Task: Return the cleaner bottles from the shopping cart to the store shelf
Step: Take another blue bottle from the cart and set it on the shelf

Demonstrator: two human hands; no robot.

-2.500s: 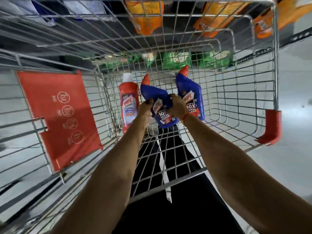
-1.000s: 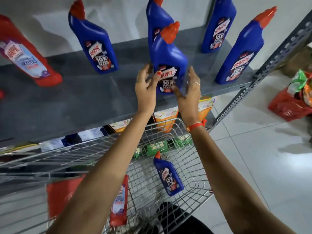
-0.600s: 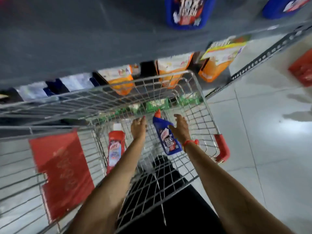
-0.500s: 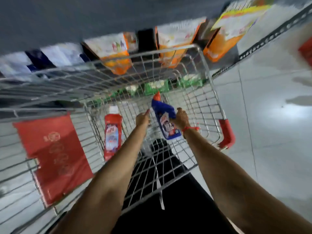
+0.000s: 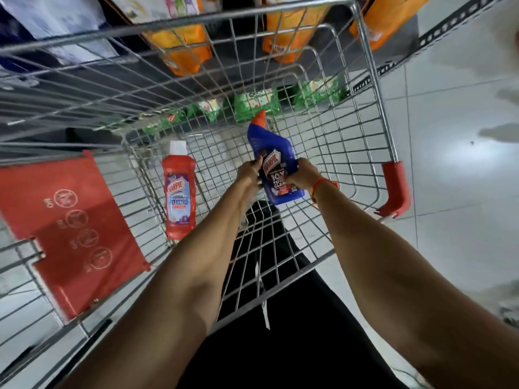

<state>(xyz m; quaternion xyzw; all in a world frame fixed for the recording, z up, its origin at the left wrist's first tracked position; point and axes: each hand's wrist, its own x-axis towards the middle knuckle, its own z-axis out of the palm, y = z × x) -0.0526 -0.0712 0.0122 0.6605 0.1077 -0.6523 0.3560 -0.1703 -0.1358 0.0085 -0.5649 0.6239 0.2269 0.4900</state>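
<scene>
Blue bottle (image 5: 276, 167) sits inside the wire cart (image 5: 362, 80), clasped from both sides by the left hand (image 5: 248, 175) and right hand (image 5: 304, 174), with a red bottle (image 5: 179, 192) at its nine o'clock

Pretty clearly a shop, some kind of supermarket or grocery aisle. You've got a wire shopping cart (image 5: 362, 80) with red plastic corner bumpers and a red child-seat flap (image 5: 70, 228) printed with warning icons. Right behind it is a metal rack with a perforated upright (image 5: 438, 35), stocked with rows of orange pouches (image 5: 182, 49) up top and green packets (image 5: 257, 103) lower down, all lined up like retail stock. Pale glossy floor tiles (image 5: 463, 178) too, typical store flooring.
</scene>
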